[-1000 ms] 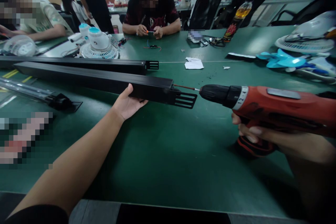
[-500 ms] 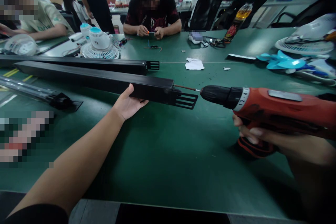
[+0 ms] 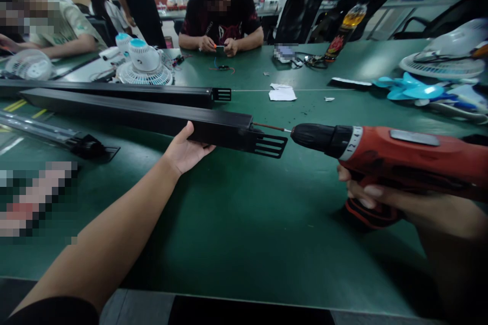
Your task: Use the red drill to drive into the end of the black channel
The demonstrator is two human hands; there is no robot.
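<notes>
A long black rectangular bar [image 3: 152, 118] runs in from the left, with a slotted flat bracket [image 3: 271, 145] at its right end. My left hand [image 3: 190, 150] is closed around the bar near that end, thumb on the near side and fingers underneath. My right hand [image 3: 371, 193] grips a red and black cordless drill [image 3: 400, 155] by its handle. From the drill's chuck [image 3: 310, 134], a thin reddish-brown rod [image 3: 269, 126] reaches to the bar's end face. Where the rod meets the bar is too small to make out.
A second black bar [image 3: 152, 91] lies behind the first. Fan parts [image 3: 145, 63], a white paper [image 3: 282, 93], blue fan blades [image 3: 412, 86] and a drink bottle [image 3: 345, 30] are on the green table [image 3: 244, 244]. Across from me a person [image 3: 221, 15] handles a small tool.
</notes>
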